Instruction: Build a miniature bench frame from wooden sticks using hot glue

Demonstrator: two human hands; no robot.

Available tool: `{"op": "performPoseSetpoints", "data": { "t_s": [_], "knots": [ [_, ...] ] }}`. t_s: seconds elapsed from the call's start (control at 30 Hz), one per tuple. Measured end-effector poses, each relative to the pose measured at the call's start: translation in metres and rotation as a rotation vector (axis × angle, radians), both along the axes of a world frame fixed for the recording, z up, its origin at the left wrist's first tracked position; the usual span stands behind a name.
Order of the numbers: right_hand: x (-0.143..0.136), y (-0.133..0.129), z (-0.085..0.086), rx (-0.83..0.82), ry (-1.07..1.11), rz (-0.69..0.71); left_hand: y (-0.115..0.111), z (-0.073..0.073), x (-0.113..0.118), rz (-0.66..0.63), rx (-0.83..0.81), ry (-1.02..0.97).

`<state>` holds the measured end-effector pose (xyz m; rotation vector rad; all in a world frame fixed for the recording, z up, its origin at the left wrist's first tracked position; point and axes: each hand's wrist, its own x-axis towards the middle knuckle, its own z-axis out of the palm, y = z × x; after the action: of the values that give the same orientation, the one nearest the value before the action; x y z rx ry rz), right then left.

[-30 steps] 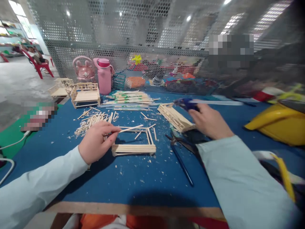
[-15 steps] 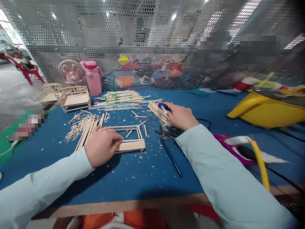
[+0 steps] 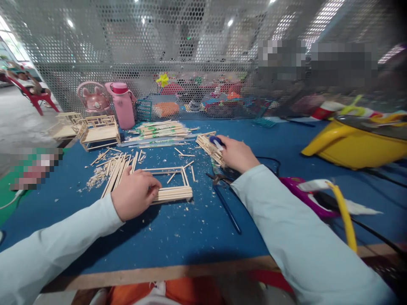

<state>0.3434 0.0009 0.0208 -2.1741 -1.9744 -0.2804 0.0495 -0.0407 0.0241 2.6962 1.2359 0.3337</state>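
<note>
My left hand (image 3: 135, 194) is closed on the near-left part of a small rectangular wooden stick frame (image 3: 174, 193) lying on the blue tabletop. Several parallel sticks form the frame's near side. Farther off, my right hand (image 3: 239, 153) is closed around a dark blue object with a white tip (image 3: 216, 141), its kind mostly hidden by the fingers. That hand rests against a small bundle-like piece made of sticks (image 3: 208, 149). Just below it lie pliers with dark blue handles (image 3: 227, 207). Loose sticks (image 3: 117, 174) and chips are heaped beside my left hand.
Two small stick-built chairs or benches (image 3: 99, 130), a pink bottle (image 3: 123, 106) and packs of sticks (image 3: 163, 129) stand along the back, before a perforated metal screen (image 3: 133, 46). At right are a yellow container (image 3: 359, 144) and a purple tool with a cord (image 3: 294, 188).
The view has shifted slightly. Both hands keep their places and their grips.
</note>
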Motion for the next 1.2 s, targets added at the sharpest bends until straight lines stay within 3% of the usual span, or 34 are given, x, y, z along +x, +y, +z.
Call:
{"op": "performPoseSetpoints", "data": {
  "t_s": [0.17, 0.37, 0.43, 0.53, 0.6, 0.73, 0.8, 0.97, 1.2],
  "knots": [
    [-0.001, -0.001, 0.0, -0.007, 0.06, -0.035, 0.005, -0.001, -0.012, 0.049, 0.018, -0.203],
    [0.001, -0.007, 0.007, 0.012, 0.197, -0.064, 0.008, -0.01, -0.039, 0.23, 0.115, -0.543],
    [-0.002, -0.016, 0.015, 0.166, 0.229, -0.05, 0.007, -0.014, -0.046, 0.274, 0.066, -0.574],
    [-0.016, -0.041, 0.029, 0.595, 0.212, -0.006, 0.002, -0.017, -0.05, 0.261, -0.079, -0.545],
    [-0.033, -0.06, 0.034, 0.768, 0.168, 0.124, -0.004, -0.017, -0.05, 0.221, -0.117, -0.427],
    [-0.08, -0.081, 0.023, 0.606, 0.097, 0.716, -0.014, -0.017, -0.047, 0.203, -0.022, -0.168],
    [-0.102, -0.08, 0.012, 0.412, 0.052, 0.875, -0.015, -0.019, -0.045, 0.23, 0.017, -0.111],
    [-0.128, -0.068, -0.011, 0.166, -0.018, 0.898, -0.011, -0.024, -0.046, 0.291, -0.034, -0.07],
    [-0.128, -0.068, -0.015, 0.068, 0.036, 0.87, -0.009, -0.027, -0.045, 0.263, -0.083, -0.12]
  ]
}}
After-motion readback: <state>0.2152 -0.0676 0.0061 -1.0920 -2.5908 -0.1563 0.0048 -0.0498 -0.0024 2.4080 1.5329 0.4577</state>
